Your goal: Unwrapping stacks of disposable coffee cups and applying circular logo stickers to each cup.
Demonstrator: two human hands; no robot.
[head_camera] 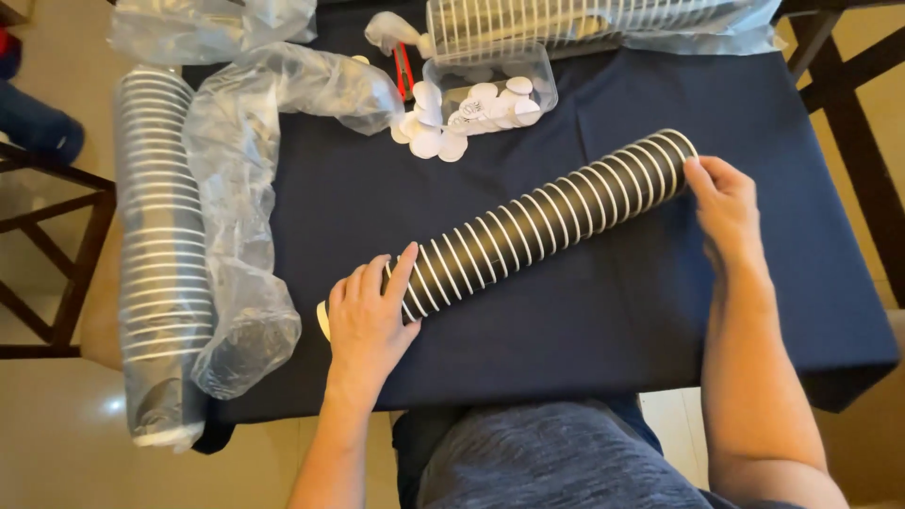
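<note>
A long stack of nested black paper cups with white rims [537, 221] lies on its side across the dark blue tablecloth [613, 311], running from lower left to upper right. My left hand [368, 316] rests over the stack's near, lower-left end, fingers spread on the cups. At the far, upper-right end, my right hand [724, 203] presses its fingertips against the last cup's rim.
A bagged cup stack [160, 254] lies along the table's left edge beside a crumpled empty plastic sleeve [236, 217]. Further back sit a clear tub of white round stickers [490, 94], a red cutter [403, 71] and another wrapped stack [584, 24]. Wooden chair frames flank the table.
</note>
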